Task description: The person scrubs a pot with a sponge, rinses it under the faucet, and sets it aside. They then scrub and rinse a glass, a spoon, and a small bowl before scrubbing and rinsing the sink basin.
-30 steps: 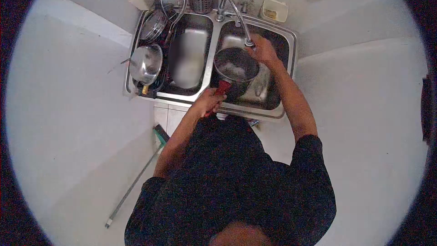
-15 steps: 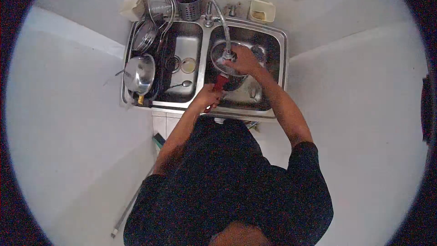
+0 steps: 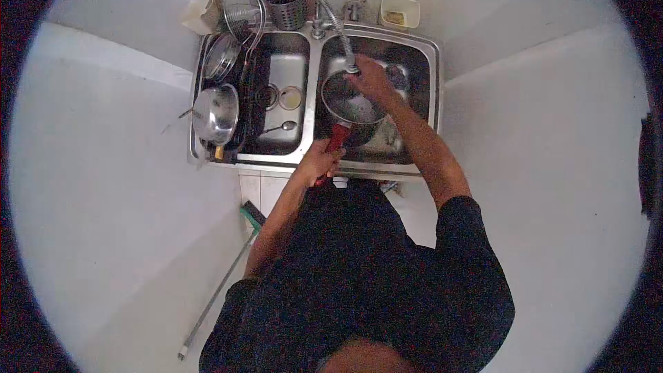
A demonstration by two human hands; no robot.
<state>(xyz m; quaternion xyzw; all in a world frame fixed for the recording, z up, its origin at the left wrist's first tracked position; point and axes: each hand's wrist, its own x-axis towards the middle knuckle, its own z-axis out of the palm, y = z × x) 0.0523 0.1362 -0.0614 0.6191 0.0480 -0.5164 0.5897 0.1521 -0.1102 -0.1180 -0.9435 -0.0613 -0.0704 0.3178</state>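
My left hand (image 3: 320,161) is wrapped round the red handle of a pan (image 3: 338,100), near the sink's front edge. The pan's round body is over the right basin, with some white suds or water inside. At the pan's far rim, my right hand (image 3: 373,81) is closed round the spray head at the end of a flexible metal faucet (image 3: 340,27). Its fingertips are partly hidden, and any water stream is too blurred to make out. Below the pan, a dark round shape sits in the right basin (image 3: 414,155).
In the left basin (image 3: 286,62) lie a spoon (image 3: 288,126) and a small round dish (image 3: 290,98). A metal bowl (image 3: 219,114), lids and a strainer (image 3: 243,10) crowd the left side. Behind stand a cutlery holder (image 3: 288,14) and a pale tub (image 3: 400,10). A broom (image 3: 253,215) leans at lower left.
The pan has come slightly toward me, its inside showing more. My right hand and the spray head have moved up to its far rim. The whole view has shifted a little.
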